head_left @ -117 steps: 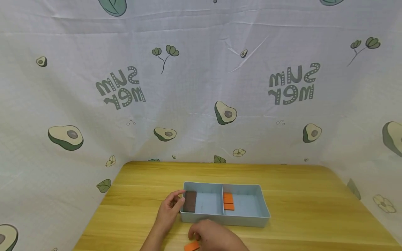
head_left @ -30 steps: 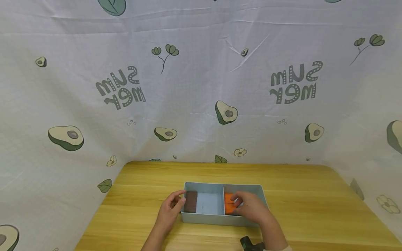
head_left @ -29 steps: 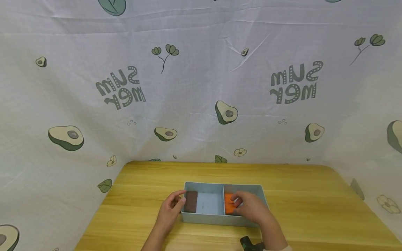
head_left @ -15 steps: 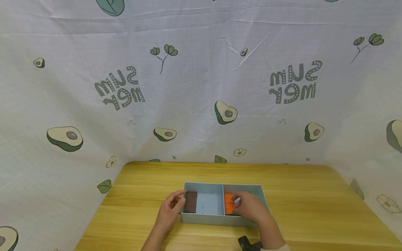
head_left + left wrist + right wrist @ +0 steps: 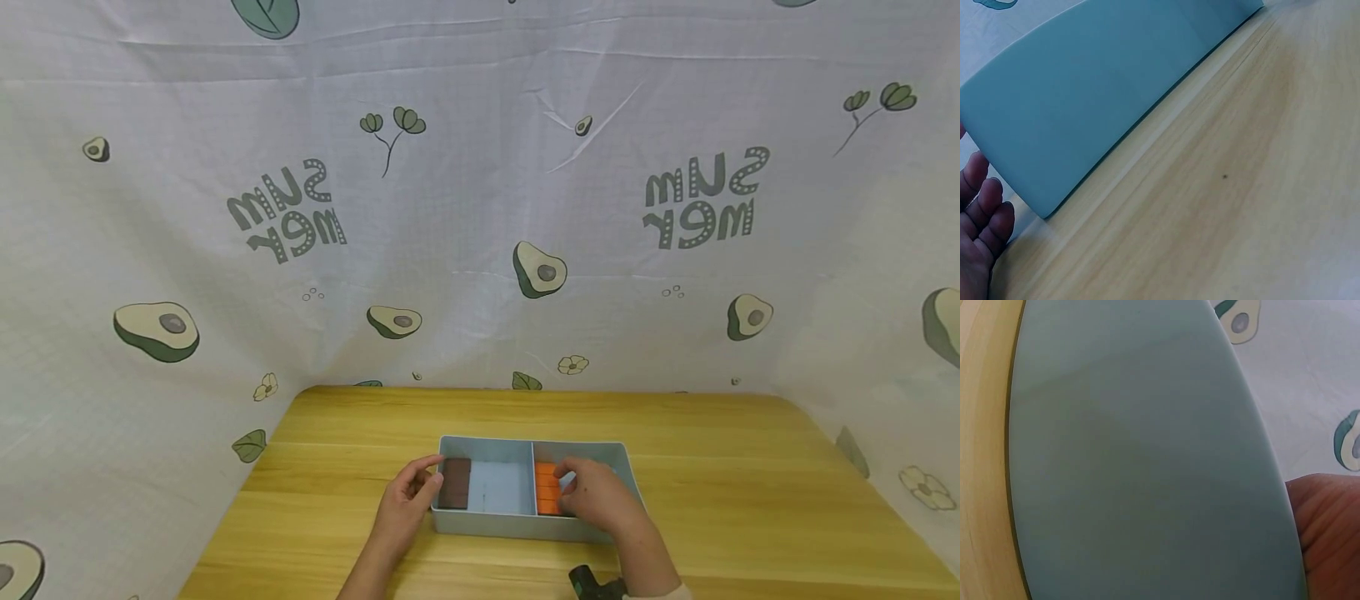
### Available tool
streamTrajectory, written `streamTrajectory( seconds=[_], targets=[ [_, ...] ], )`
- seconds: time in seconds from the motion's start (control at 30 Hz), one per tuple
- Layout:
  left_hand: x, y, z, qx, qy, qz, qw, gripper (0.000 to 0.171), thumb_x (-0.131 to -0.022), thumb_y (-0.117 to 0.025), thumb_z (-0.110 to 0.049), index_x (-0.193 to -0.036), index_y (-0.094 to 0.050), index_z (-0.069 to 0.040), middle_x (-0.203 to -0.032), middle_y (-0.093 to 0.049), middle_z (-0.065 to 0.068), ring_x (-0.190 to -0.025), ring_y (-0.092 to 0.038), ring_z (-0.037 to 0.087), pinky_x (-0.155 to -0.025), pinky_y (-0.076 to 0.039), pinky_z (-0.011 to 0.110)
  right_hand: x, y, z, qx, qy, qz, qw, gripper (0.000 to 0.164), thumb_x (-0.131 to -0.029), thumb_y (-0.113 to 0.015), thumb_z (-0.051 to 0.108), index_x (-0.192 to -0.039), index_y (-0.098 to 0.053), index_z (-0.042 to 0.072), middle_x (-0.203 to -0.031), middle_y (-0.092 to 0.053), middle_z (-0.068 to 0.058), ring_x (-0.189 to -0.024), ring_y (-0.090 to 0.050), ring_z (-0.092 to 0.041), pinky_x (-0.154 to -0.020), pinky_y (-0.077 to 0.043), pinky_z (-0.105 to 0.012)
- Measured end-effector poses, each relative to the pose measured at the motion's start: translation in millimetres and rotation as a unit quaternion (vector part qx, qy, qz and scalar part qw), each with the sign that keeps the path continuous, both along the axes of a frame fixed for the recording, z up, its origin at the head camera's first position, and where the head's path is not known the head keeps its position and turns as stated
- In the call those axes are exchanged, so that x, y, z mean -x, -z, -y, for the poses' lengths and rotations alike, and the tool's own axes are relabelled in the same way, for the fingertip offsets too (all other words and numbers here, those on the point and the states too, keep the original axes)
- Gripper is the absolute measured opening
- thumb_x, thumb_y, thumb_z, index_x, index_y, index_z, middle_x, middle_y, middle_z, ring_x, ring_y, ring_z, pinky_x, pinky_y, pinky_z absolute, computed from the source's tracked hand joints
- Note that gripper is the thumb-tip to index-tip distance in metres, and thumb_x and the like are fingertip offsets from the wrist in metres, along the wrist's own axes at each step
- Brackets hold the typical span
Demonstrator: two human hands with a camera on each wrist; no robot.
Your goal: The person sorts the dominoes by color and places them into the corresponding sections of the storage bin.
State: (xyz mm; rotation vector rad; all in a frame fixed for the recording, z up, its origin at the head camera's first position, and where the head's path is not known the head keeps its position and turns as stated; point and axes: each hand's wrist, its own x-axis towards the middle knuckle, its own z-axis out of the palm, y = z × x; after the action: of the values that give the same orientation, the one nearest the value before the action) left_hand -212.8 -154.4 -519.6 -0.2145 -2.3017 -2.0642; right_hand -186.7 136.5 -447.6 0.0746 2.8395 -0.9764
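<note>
A light blue two-compartment box stands on the wooden table. Dark brown rectangular pieces lie against the left wall of its left compartment. Flat orange pieces line up along the divider in the right compartment. My left hand is at the box's left end, index finger and thumb by the rim; in the left wrist view its other fingers are loosely bent beside the outer wall. My right hand reaches over the front wall, index finger and thumb apart at the orange pieces' right edge. Its remaining fingers are hidden.
A dark wrist device shows by the right forearm at the bottom edge. Behind the table hangs a white cloth printed with avocados, leaves and reversed lettering.
From the table in front of the box, where it held an orange piece, my right hand has moved into the right compartment. The orange row now reaches nearer the front wall. The left hand stays.
</note>
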Motion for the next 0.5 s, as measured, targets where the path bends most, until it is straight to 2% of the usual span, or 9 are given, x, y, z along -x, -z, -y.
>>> streamTrajectory(
  seconds=[0.3, 0.5],
  targets=[
    [-2.1, -0.4, 0.8, 0.000, 0.004, -0.002, 1.0000, 0.030, -0.097, -0.069, -0.016, -0.127, -0.069, -0.012, -0.091, -0.058, 0.001, -0.074, -0.051, 0.007, -0.067, -0.043, 0.021, -0.7, 1.5, -0.8, 0.001, -0.004, 0.004, 1.000, 0.027, -0.083, -0.076, 0.003, -0.109, -0.070, 0.008, -0.084, -0.068, -0.002, -0.072, -0.060, -0.017, -0.065, -0.051, -0.036],
    [-1.4, 0.9, 0.3, -0.002, 0.003, -0.026, 0.9997, 0.028, -0.097, -0.067, -0.010, -0.124, -0.068, -0.006, -0.087, -0.057, -0.001, -0.072, -0.051, 0.005, -0.066, -0.044, 0.021, -0.6, -0.3, -1.9, 0.006, -0.004, 0.012, 1.000, 0.028, -0.084, -0.076, 0.005, -0.111, -0.069, 0.008, -0.086, -0.068, -0.002, -0.073, -0.060, -0.017, -0.067, -0.052, -0.037]
  ],
)
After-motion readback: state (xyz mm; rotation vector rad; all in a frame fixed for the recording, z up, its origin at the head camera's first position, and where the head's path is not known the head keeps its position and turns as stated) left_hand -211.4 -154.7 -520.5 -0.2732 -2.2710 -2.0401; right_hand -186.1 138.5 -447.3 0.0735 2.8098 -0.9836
